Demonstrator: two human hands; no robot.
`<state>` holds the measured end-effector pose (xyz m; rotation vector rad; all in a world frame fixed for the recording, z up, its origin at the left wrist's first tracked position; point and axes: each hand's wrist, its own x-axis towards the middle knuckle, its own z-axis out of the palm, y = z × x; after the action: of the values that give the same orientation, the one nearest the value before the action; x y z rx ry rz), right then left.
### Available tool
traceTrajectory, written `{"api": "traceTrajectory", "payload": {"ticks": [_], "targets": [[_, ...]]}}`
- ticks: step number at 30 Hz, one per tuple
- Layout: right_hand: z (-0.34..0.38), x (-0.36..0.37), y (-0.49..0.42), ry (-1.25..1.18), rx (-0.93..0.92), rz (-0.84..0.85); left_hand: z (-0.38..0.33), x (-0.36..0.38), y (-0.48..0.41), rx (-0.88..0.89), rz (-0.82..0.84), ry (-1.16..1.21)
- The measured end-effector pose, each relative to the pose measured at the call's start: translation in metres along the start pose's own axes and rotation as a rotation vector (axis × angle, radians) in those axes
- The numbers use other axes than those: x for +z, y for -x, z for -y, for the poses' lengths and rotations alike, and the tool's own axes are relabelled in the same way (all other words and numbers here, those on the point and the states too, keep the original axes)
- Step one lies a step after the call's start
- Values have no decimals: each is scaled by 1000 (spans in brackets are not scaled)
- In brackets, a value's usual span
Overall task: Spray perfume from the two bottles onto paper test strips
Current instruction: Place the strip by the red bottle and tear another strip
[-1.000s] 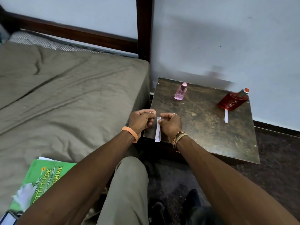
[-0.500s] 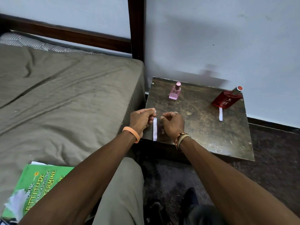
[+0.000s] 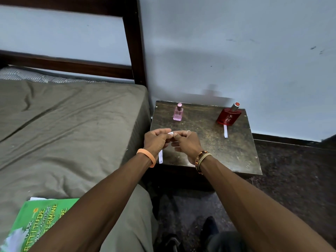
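Observation:
A small pink perfume bottle [image 3: 178, 113] stands at the back left of a dark side table [image 3: 227, 148]. A larger red bottle [image 3: 228, 117] stands at the back right, with a white paper strip [image 3: 225, 131] lying just in front of it. My left hand [image 3: 157, 140] and my right hand [image 3: 186, 144] meet over the table's front left part. Both pinch the top of a second white paper strip [image 3: 160, 158]. Its lower end hangs out below my left hand; the middle is hidden by my fingers.
A bed with a grey-brown cover [image 3: 69, 128] fills the left, its dark wooden headboard post [image 3: 134, 42] beside the table. A green book [image 3: 38, 224] lies on the bed near my left elbow. Dark floor [image 3: 294, 179] lies to the right, a wall behind.
My hands have come closer together, and now both pinch the strip's top. The strip's lower end hangs under my left hand instead of between the hands. The camera tilted up.

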<state>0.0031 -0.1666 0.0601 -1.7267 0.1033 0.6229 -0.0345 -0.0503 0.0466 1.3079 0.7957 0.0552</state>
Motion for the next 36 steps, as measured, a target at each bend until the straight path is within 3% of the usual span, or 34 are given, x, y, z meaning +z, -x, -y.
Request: {"api": "traceTrajectory", "payload": {"ticks": [14,24,32,36], "targets": [[28,-55,42,-44,-12,-132,-19,45,46,153,129,-176],[31,-108,64,390,-232,-267,-27,83,73,242,261,-264],[38,-140,96,11,-219,-266,-27,119,85,171,248,-148],[36,-153,107,-30,-121,-200,-26,132,88,83,276,9]]}}
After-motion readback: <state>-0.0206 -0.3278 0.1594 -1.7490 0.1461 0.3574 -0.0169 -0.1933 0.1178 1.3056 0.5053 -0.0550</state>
